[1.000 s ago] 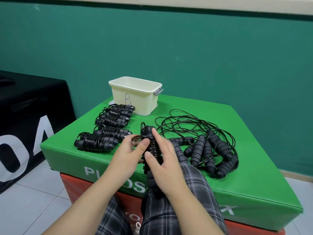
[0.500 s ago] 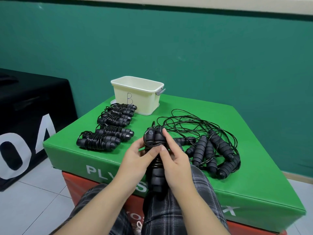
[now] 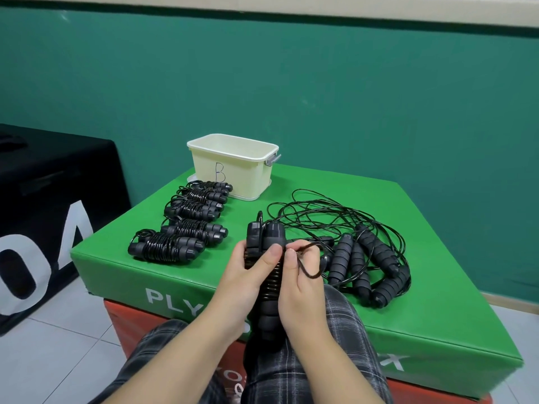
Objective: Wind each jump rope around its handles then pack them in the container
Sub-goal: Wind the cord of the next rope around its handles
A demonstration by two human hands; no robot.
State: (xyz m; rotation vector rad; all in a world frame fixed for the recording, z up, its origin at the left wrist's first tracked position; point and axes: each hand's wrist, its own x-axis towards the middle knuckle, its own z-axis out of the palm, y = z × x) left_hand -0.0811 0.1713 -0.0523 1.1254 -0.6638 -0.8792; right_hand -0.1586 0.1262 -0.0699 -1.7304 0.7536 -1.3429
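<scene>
My left hand (image 3: 245, 284) grips a black jump rope (image 3: 267, 237) upright, its two handles side by side with cord coiled round the middle. My right hand (image 3: 303, 287) pinches a loose loop of that cord just right of the handles. Several wound jump ropes (image 3: 169, 247) lie in a row on the left of the green mat. A tangle of unwound ropes (image 3: 364, 258) with black foam handles lies on the right. The cream container (image 3: 233, 170), marked B, stands open at the back of the mat.
The green padded box (image 3: 437, 301) sits on a red one, with my plaid-trousered knees against its front. A black box (image 3: 43, 199) with white letters stands to the left. A teal wall is behind, and white floor tiles lie below.
The held handles have risen a little and stand more upright. My right hand has drawn a loop of cord out to the right of them.
</scene>
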